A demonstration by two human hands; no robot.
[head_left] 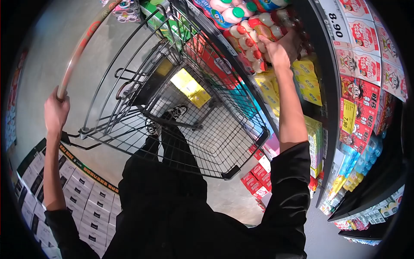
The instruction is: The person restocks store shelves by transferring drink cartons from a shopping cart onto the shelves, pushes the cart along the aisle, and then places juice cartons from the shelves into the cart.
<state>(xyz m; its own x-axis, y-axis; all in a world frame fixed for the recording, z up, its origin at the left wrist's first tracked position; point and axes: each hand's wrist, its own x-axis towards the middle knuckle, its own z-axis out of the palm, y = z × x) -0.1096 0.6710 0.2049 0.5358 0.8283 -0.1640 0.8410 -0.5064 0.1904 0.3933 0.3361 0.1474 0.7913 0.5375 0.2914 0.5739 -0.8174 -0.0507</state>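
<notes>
Head view: right hand at the red-capped bottles, left hand round the cart handle

From my remote seat, one relation matters most: the red-capped bottles (247, 43) sit on the shelf (228, 45), far and to the right of the cart (232, 172), and my right hand (281, 51) is much the nearer one. Their front row runs along the shelf edge, from far left to near right; my right forearm reaches in from the near side. The thumb points left over the packs, but shadow hides the other fingers, so I cannot tell whether they pinch anything. My left hand (56, 113) is wrapped round the cart handle (82, 48), well apart on the left. Sideways between the hands, a yellow pack (189, 88) shows within the cart.
</notes>
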